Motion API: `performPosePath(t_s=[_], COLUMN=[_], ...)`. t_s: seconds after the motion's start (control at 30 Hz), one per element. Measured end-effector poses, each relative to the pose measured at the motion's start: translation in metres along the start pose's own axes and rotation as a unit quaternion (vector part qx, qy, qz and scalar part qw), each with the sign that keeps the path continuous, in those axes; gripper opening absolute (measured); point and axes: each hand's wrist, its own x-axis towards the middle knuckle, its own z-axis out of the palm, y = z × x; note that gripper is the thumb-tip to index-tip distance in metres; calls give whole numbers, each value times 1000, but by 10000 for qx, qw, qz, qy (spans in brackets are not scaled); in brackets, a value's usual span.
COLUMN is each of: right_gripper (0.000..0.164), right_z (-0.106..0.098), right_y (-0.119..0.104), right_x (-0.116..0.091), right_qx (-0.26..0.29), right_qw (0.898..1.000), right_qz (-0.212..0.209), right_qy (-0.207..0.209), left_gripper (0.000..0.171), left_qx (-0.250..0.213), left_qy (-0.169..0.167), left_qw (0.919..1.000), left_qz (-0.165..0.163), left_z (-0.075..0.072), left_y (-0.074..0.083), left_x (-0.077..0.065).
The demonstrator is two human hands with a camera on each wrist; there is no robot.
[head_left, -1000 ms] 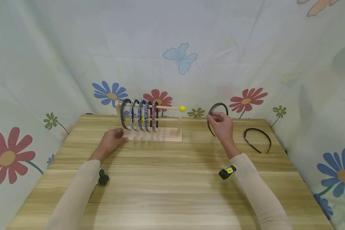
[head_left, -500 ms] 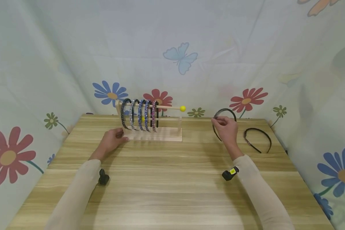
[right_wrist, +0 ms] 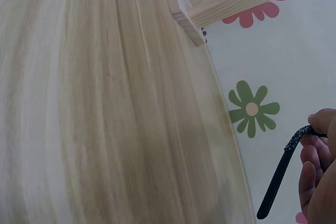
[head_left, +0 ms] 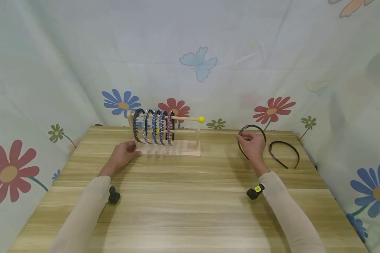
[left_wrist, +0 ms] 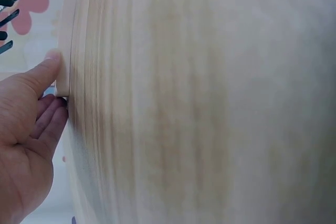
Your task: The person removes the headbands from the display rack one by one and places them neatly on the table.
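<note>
My left hand [head_left: 121,155] grips the left end of the wooden headband stand's base [head_left: 183,150]; in the left wrist view the thumb lies on the base and the fingers curl at its end corner. On the stand's upper rod hang several headbands, among them a plain black one, a silver one, a blue one [head_left: 154,128] and a pink one [head_left: 169,128]. My right hand [head_left: 253,144] pinches a black toothed headband [head_left: 252,126] by one side, raised right of the stand. The right wrist view shows this headband's glittery section and smooth black tip [right_wrist: 269,202].
Another black headband [head_left: 284,142] lies on the wooden table [head_left: 190,200] at the right, close to the raised one. A yellow ball [head_left: 201,119] caps the upper rod's right end. A flower-printed cloth [head_left: 164,80] hangs behind the table.
My right hand has moved right and slightly down with the black headband, away from the stand and closer to the headband on the table. The left hand and stand have stayed put.
</note>
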Motion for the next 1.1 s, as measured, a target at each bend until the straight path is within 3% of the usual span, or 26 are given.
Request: performPosePath(t_s=[0.2, 0.5, 1.1], right_gripper=[30, 25, 28], right_z=[0, 1, 3], right_y=[5, 11, 27], right_x=[0, 1, 2], right_qx=[-395, -833, -1120], right_qw=[9992, 9963, 9923], right_qz=[75, -133, 55], right_qy=[-87, -147, -520], left_gripper=[61, 63, 64], left_qx=[-4, -71, -102], left_qy=[14, 61, 28], left_qw=[10000, 10000, 9999], left_qz=[-6, -16, -137], left_z=[0, 1, 0], left_y=[0, 0, 1], left_x=[-1, 0, -1])
